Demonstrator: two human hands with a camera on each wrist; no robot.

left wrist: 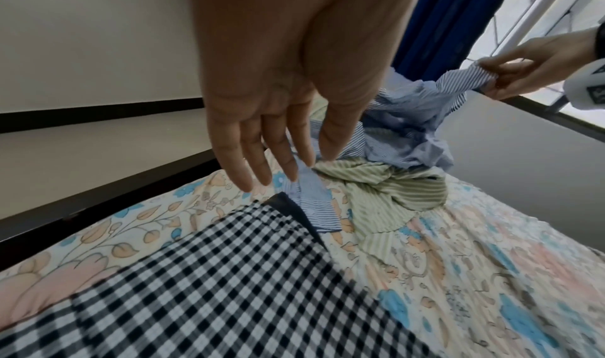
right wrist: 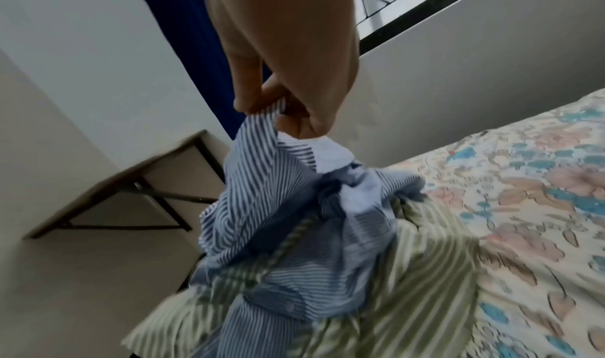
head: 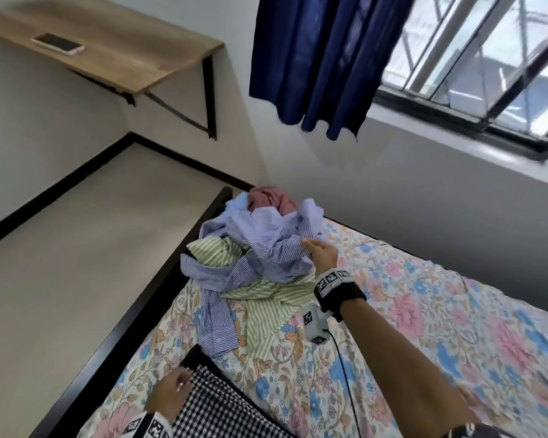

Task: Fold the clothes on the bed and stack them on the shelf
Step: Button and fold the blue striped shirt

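One garment at a time: the right hand (head: 321, 252) pinches a fold of the crumpled blue-and-white striped cotton shirt (head: 260, 248) atop the far pile on the floral-sheeted bed (head: 440, 311), while the left hand (left wrist: 262, 141), fingers straight and holding nothing, hovers over the near black-and-white checked cloth (left wrist: 209, 280). Best lift slowly, since a sleeve looks tangled with the green-and-white striped garment (head: 266, 308) beneath; the wooden wall shelf (head: 114, 49) is far left.
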